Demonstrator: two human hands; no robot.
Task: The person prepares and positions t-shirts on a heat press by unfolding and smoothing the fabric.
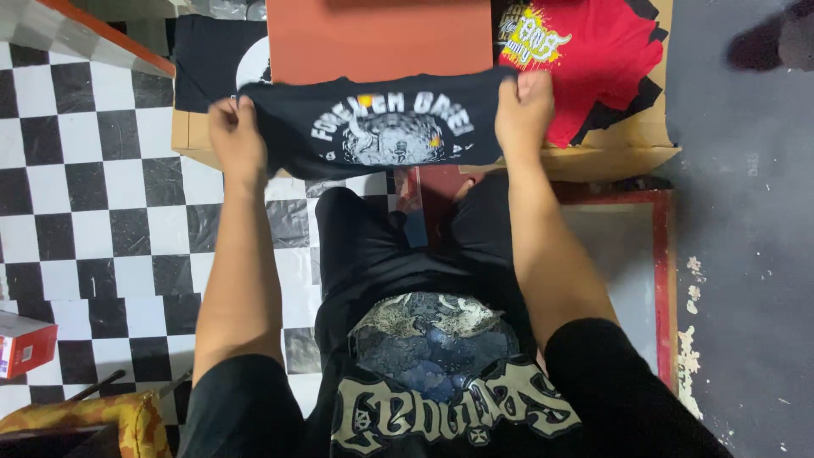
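Here, left hand (236, 134) and right hand (523, 110) each pinch one end of a folded black printed T-shirt (381, 123), held stretched over a cardboard box (610, 157), left of a red T-shirt (598, 59)

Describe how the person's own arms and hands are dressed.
Both forearms are bare from the elbow down. Black short sleeves cover the upper arms. The left hand and right hand wear no gloves; no rings, watch or bracelets show from this view.
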